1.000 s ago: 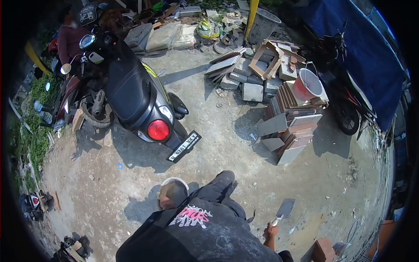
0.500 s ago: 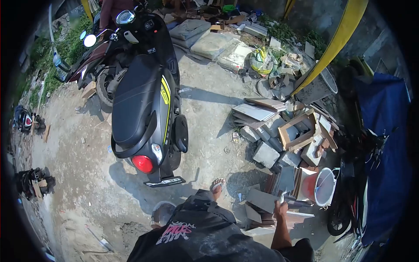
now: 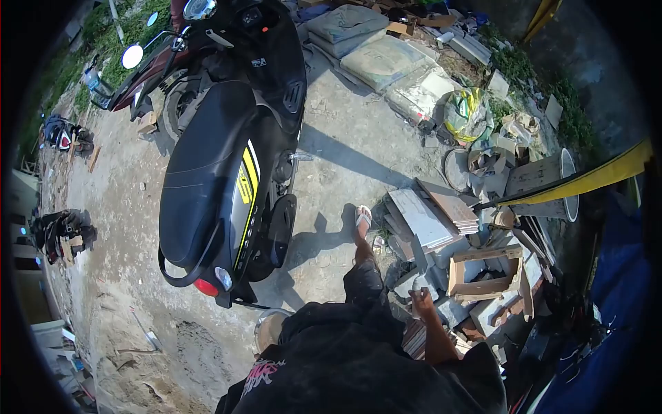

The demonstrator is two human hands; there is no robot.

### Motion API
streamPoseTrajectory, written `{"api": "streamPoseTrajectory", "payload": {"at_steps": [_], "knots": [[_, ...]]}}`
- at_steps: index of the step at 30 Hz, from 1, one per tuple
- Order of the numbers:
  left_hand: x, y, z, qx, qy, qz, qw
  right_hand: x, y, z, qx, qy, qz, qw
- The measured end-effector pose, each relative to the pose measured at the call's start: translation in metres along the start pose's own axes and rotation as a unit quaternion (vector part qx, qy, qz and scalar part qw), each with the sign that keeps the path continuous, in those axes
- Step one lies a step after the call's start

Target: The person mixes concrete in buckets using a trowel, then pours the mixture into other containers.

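Note:
My right hand (image 3: 423,304) is closed around the pale handle of what looks like a trowel (image 3: 418,257). Its flat grey blade points forward, over a pile of broken blocks and tiles. My left hand is out of sight. By my left side, partly covered by my black shirt (image 3: 345,366), is a round, pail-like container (image 3: 270,330) with a pale rim; what holds it is hidden. One sandalled foot (image 3: 363,217) is forward on the concrete, beside the stacked tiles (image 3: 424,217).
A black scooter (image 3: 221,172) stands close ahead on the left. Along the right lie a wooden frame (image 3: 486,253), rubble and a yellow strap (image 3: 586,186). Farther ahead are filled sacks (image 3: 383,62) and a yellow-green plastic bag (image 3: 469,114). A person's sleeve (image 3: 177,14) shows beyond the scooter.
I have stepped forward, so the scooter and rubble are nearer. My right hand has carried the trowel-like tool past the tile stack and red bucket. The pail-like container has moved along with me.

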State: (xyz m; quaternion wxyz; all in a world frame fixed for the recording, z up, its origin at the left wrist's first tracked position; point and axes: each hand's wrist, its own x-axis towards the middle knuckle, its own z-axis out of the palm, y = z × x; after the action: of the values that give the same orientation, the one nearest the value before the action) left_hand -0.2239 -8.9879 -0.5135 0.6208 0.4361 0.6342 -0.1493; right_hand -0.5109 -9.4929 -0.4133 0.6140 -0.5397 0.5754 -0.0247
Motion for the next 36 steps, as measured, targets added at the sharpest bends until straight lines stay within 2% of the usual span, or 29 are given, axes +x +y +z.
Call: {"api": "streamPoseTrajectory", "payload": {"at_steps": [1, 3, 4, 6, 7, 8, 10, 11, 13, 15, 17, 19, 20, 21, 23, 25, 26, 27, 29, 31, 32, 33, 34, 36], "knots": [[-0.01, -0.012, 0.022, -0.013, 0.005, -0.004, 1.0, 0.025, -0.019, -0.006, 0.023, -0.023, 0.062, 0.998], [-0.027, -0.038, 0.067, -0.043, 0.017, -0.016, 0.999, 0.082, -0.06, -0.022, -0.132, -0.035, 0.175, 0.975], [-0.039, -0.048, 0.086, -0.058, 0.026, -0.019, 0.998, 0.119, -0.035, -0.046, -0.315, -0.082, -0.039, 0.945], [-0.061, -0.067, 0.127, -0.083, 0.037, -0.035, 0.995, 0.178, -0.076, -0.06, -0.456, -0.084, -0.094, 0.881], [-0.073, -0.077, 0.145, -0.088, 0.046, -0.037, 0.994, 0.186, -0.126, -0.057, -0.433, -0.045, 0.081, 0.897], [-0.085, -0.088, 0.161, -0.094, 0.054, -0.044, 0.993, 0.213, -0.138, -0.07, -0.462, -0.069, 0.077, 0.881], [-0.1, -0.105, 0.201, -0.114, 0.063, -0.058, 0.99, 0.264, -0.184, -0.094, -0.448, -0.102, 0.091, 0.883], [-0.107, -0.114, 0.22, -0.128, 0.064, -0.068, 0.987, 0.286, -0.21, -0.098, -0.472, -0.034, 0.045, 0.88], [-0.116, -0.132, 0.26, -0.143, 0.064, -0.083, 0.984, 0.329, -0.277, -0.111, -0.432, -0.038, 0.078, 0.898], [-0.123, -0.149, 0.314, -0.147, 0.061, -0.103, 0.982, 0.355, -0.357, -0.123, -0.462, -0.023, 0.032, 0.886], [-0.124, -0.164, 0.381, -0.155, 0.044, -0.132, 0.978, 0.442, -0.348, -0.166, -0.422, -0.027, -0.005, 0.906], [-0.128, -0.175, 0.45, -0.154, 0.025, -0.145, 0.977, 0.454, -0.433, -0.175, -0.4, -0.048, -0.118, 0.908], [-0.132, -0.18, 0.486, -0.148, 0.016, -0.145, 0.978, 0.44, -0.511, -0.158, -0.354, -0.043, 0.026, 0.934], [-0.136, -0.185, 0.524, -0.133, 0.01, -0.139, 0.981, 0.483, -0.506, -0.181, -0.333, -0.054, -0.025, 0.941], [-0.15, -0.191, 0.611, -0.08, 0.009, -0.099, 0.992, 0.555, -0.522, -0.212, -0.49, -0.04, -0.164, 0.855], [-0.137, -0.208, 0.688, -0.039, -0.034, -0.043, 0.998, 0.595, -0.572, -0.215, -0.534, -0.064, -0.199, 0.82], [-0.141, -0.218, 0.734, -0.062, -0.042, -0.012, 0.997, 0.609, -0.605, -0.209, -0.553, -0.055, -0.11, 0.824], [-0.148, -0.224, 0.783, -0.084, -0.048, 0.02, 0.995, 0.65, -0.594, -0.233, -0.623, -0.097, -0.156, 0.76], [-0.187, -0.222, 0.865, 0.058, -0.06, 0.089, 0.993, 0.676, -0.668, -0.199, -0.635, -0.048, -0.087, 0.766], [-0.182, -0.222, 0.929, 0.06, -0.085, 0.051, 0.993, 0.731, -0.72, -0.176, -0.652, -0.085, -0.147, 0.739], [-0.18, -0.22, 0.959, 0.086, -0.086, 0.079, 0.989, 0.759, -0.74, -0.162, -0.658, -0.103, -0.174, 0.726], [-0.179, -0.221, 0.987, 0.11, -0.089, 0.104, 0.984, 0.788, -0.763, -0.144, -0.633, -0.092, -0.169, 0.75], [-0.172, -0.22, 1.014, 0.108, -0.088, 0.1, 0.985, 0.824, -0.777, -0.13, -0.671, -0.086, -0.164, 0.718], [-0.149, -0.218, 1.069, 0.114, -0.107, 0.112, 0.981, 0.891, -0.808, -0.102, -0.65, -0.11, -0.241, 0.712]]}}
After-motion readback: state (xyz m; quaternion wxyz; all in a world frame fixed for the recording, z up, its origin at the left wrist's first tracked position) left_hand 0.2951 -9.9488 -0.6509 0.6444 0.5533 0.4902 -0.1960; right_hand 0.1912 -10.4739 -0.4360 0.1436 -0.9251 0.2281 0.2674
